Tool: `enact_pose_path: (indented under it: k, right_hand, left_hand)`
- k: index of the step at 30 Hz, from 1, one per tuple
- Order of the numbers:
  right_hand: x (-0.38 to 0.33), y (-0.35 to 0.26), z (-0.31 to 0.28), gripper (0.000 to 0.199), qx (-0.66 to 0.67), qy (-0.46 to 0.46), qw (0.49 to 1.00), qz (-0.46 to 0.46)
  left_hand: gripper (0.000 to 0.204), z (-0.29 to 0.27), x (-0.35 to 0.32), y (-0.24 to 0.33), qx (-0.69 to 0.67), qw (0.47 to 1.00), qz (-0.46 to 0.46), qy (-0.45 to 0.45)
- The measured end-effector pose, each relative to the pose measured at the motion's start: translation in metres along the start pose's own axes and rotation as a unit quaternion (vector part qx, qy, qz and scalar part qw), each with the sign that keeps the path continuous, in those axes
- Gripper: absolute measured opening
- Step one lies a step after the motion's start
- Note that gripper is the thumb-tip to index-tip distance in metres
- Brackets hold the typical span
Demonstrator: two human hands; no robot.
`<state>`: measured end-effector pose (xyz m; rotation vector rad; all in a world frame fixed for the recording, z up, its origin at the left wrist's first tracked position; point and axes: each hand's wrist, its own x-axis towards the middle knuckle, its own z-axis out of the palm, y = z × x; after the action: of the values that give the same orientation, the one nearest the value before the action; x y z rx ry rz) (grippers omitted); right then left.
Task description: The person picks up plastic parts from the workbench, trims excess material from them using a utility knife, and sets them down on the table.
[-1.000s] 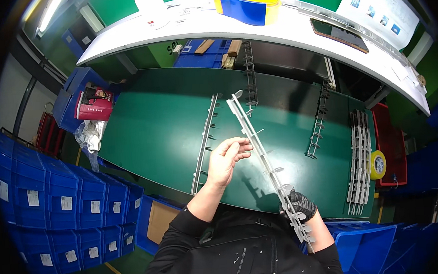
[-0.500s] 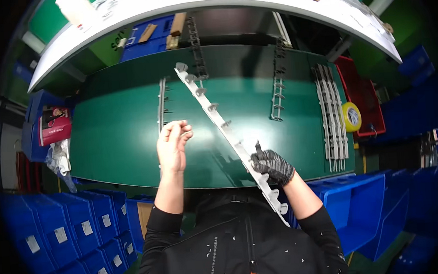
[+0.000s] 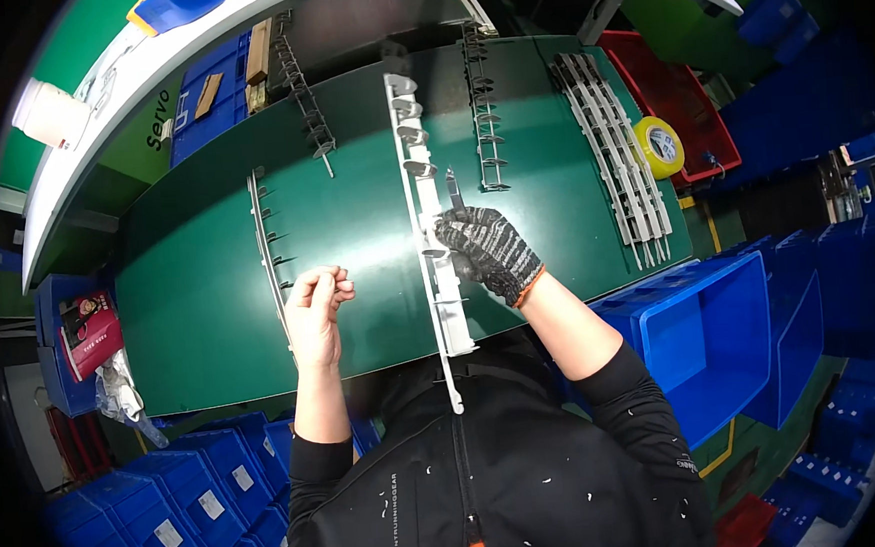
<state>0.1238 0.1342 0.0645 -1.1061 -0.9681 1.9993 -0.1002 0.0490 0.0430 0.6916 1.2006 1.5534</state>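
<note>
Left of centre, a thin rail (image 3: 261, 224) is lying beside the bare left hand (image 3: 316, 319), whose grip is forming a narrow pinch. Mid-frame, a pale tabbed strip (image 3: 452, 318) is running lengthwise above the desk (image 3: 199, 298), the gloved right hand's (image 3: 493, 253) grip holding it (a pointed tool (image 3: 454, 189) poking out).

Part of a pale strip (image 3: 423, 194) is covered by the gloved right hand (image 3: 488, 252), a thinner strip's (image 3: 262, 229) near end is masked by the bare left arm (image 3: 322, 396), and a blue-and-yellow object (image 3: 181, 3) is cropped above.
</note>
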Motion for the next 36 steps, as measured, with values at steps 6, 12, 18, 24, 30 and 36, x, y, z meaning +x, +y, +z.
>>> enact_pose_path:
  k: [6, 12, 18, 24, 30, 36]
  right_hand:
    - [-0.002, -0.011, 0.019, 0.015, 0.05, 0.038, 0.998, -0.017]
    - [0.003, -0.012, 0.026, 0.011, 0.055, 0.05, 0.997, -0.001]
    - [0.008, -0.009, 0.03, 0.016, 0.024, 0.052, 0.998, -0.023]
    - [0.004, 0.016, 0.035, 0.013, -0.112, 0.052, 0.984, -0.131]
    - [-0.004, 0.032, 0.045, 0.017, -0.203, 0.006, 0.969, -0.14]
    - [-0.004, 0.033, 0.047, 0.015, -0.208, -0.011, 0.968, -0.137]
  left_hand:
    - [0.012, 0.01, -0.007, -0.006, 0.059, 0.996, -0.006, -0.067]
    - [0.01, 0.011, -0.008, 0.0, 0.089, 0.985, 0.046, -0.138]
    - [0.01, 0.012, -0.008, 0.008, 0.079, 0.984, 0.038, -0.153]
    - [0.01, -0.012, 0.004, 0.009, 0.092, 0.988, 0.027, -0.122]
    - [0.011, -0.019, 0.012, 0.024, 0.116, 0.984, 0.06, -0.118]
    - [0.011, -0.024, 0.007, 0.018, 0.107, 0.987, 0.028, -0.117]
